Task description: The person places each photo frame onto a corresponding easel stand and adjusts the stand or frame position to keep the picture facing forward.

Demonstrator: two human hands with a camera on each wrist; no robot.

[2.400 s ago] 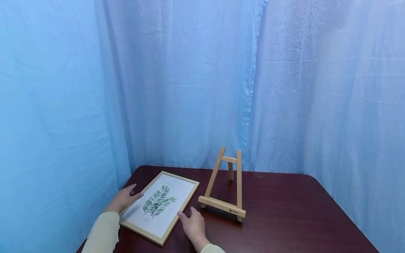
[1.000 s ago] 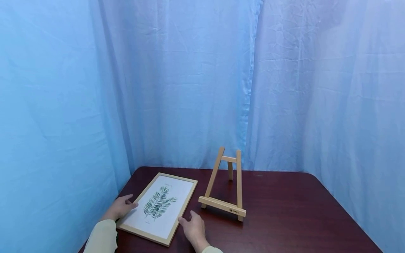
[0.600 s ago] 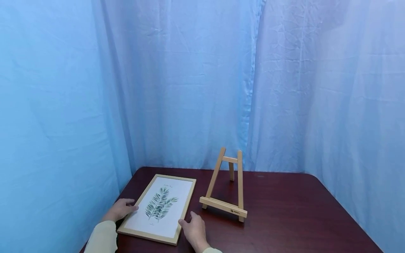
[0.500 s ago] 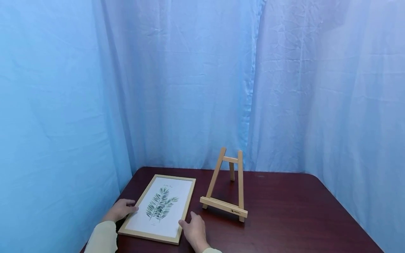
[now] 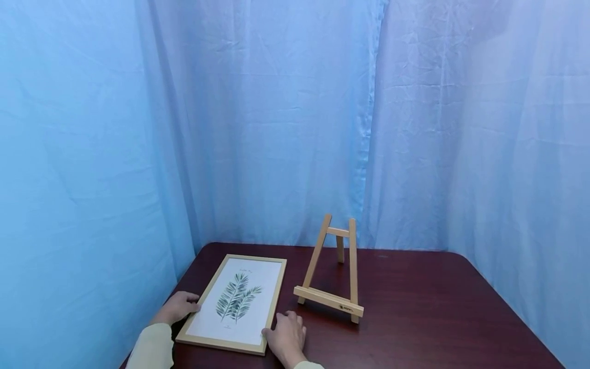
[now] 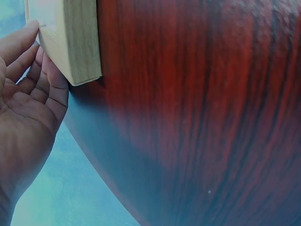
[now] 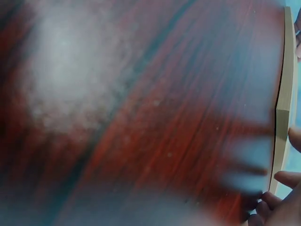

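A picture frame (image 5: 274,292) with a pale wooden border lies flat on the dark red-brown table, its white print showing green palm leaves. My left hand (image 5: 178,306) grips its left edge, thumb over the border; in the left wrist view the fingers (image 6: 55,89) curl at the frame's side. At the lower right edge, my right hand (image 5: 287,338) pinches the border, thumb on top and the other fingers curled beside it. The right wrist view shows those fingers (image 7: 287,179) against the frame's side (image 7: 285,84). A small wooden easel (image 5: 328,301) stands upright to the right of the frame.
The table (image 5: 424,307) has rounded far corners. Light blue curtains (image 5: 276,128) hang behind it and along both sides. The easel's front ledge (image 5: 318,295) is a short way from the frame's right edge.
The frame has turned anticlockwise, its near end swinging right toward my right hand. My left hand has come nearer along the left edge. My right fingers have curled in and meet the border.
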